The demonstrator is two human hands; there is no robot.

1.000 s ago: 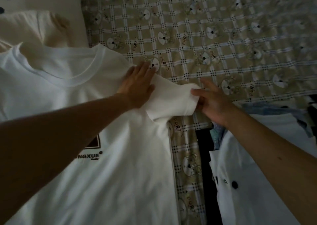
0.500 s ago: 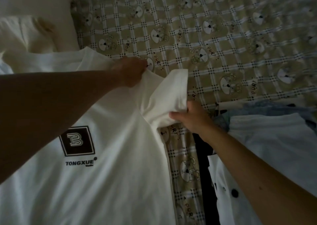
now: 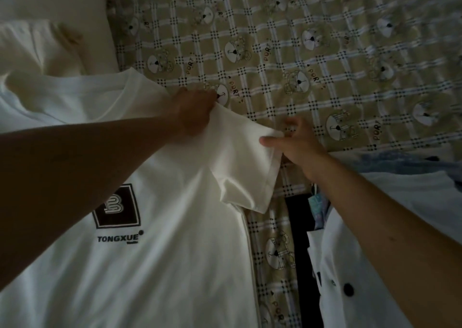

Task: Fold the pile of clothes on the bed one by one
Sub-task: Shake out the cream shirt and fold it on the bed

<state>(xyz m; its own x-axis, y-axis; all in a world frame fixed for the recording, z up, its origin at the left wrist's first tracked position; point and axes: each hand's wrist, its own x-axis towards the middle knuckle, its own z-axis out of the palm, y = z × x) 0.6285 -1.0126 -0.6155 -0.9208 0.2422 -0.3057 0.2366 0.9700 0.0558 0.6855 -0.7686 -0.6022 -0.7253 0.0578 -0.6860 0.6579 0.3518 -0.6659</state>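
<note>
Sleeve [image 3: 245,167] pulled outward; right hand [image 3: 300,145] pinches it; left hand [image 3: 192,115] grips T-shirt [image 3: 175,265].

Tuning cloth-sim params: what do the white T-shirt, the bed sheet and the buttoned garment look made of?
The white T-shirt: soft matte knit, likely cotton jersey; the sleeve drapes limply, with a banded collar and stitched hem. The bed sheet: thin printed cloth, matte, lying flat; probably woven, fibre unclear. The buttoned garment: smoother white fabric, perhaps woven; its dark button shows a faint sheen, probably plastic.
</note>
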